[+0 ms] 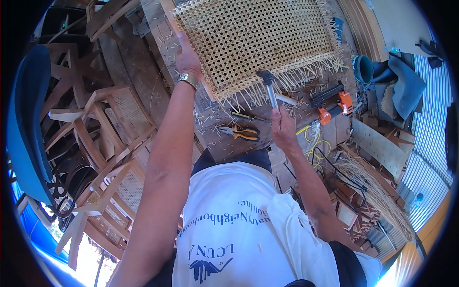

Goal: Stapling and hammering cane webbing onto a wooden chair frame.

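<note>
A woven cane panel (258, 40) with frayed strand ends lies on the workbench (224, 148), its wooden frame (206, 86) showing along the left edge. My left hand (188, 60) grips that left edge, thumb up against the frame. In my right hand (284, 128) is a hammer (270, 88), its dark head over the panel's near edge. Closer to me on the bench lie pliers (240, 133) with orange and black handles and a yellow-black screwdriver (248, 116). An orange and black nail gun (334, 107) rests right of my right hand.
Wooden chair frames with cane panels (131, 112) are stacked at the left, beside a blue curved sheet (31, 124). Cane strands (382, 191) and wood offcuts lie at the right. A yellow hose (325, 148) coils below the nail gun. Cane scraps litter the bench.
</note>
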Motion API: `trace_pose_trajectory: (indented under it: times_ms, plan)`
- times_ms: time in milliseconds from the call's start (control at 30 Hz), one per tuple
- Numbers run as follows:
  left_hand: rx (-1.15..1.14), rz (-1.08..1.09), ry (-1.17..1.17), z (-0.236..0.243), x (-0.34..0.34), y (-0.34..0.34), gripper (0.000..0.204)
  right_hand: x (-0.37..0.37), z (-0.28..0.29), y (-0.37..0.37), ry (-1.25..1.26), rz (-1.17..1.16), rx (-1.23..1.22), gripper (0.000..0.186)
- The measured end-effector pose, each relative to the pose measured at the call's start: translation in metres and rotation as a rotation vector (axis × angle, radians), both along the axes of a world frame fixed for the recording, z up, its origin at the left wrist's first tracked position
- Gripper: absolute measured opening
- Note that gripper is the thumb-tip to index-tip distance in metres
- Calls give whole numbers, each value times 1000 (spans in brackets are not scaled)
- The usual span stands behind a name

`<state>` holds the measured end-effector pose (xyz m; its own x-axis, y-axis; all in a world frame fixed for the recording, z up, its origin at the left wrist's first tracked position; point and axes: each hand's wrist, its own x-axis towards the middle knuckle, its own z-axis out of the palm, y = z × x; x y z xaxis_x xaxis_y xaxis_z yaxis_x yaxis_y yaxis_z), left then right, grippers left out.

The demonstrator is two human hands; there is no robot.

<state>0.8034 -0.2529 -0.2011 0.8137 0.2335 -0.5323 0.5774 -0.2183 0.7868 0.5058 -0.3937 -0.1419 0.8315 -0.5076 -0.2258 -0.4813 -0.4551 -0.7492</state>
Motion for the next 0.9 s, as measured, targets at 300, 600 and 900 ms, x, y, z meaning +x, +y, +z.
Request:
trace_pose_trajectory:
  times_ms: [300, 600, 900]
  plan:
    - [1, -33, 30, 3, 1, 2, 110, 14, -4, 4, 7, 10, -81, 34]
    - [6, 12, 18, 6, -1, 0, 111, 9, 25, 3, -14, -102, 39, 34]
    - [27, 33, -16, 0, 0, -1, 110, 22, 41, -1, 110, -89, 106, 38]
